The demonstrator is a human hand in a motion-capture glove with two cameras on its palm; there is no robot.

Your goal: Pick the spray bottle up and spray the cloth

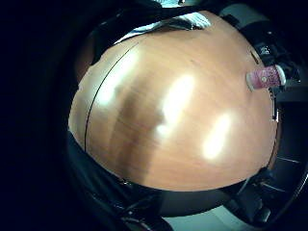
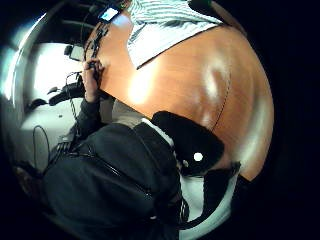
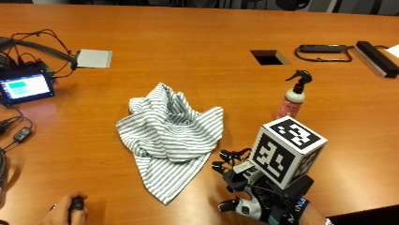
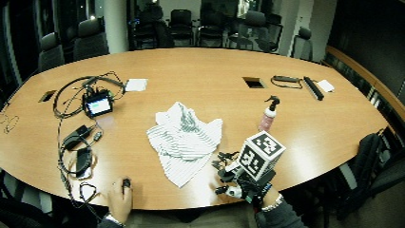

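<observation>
The gloved right hand [image 3: 249, 187] hovers low over the near edge of the bench [image 3: 187, 56] holding nothing, though whether its grip is spread or curled I cannot tell. The striped cloth [image 3: 168, 136] lies crumpled just beside it. The pink spray bottle [image 3: 293, 101] stands upright farther in, apart from both hand and cloth.

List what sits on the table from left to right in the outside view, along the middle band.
Small screen device → striped cloth → spray bottle. The gloved right hand hovers nearer, between cloth and bottle.
</observation>
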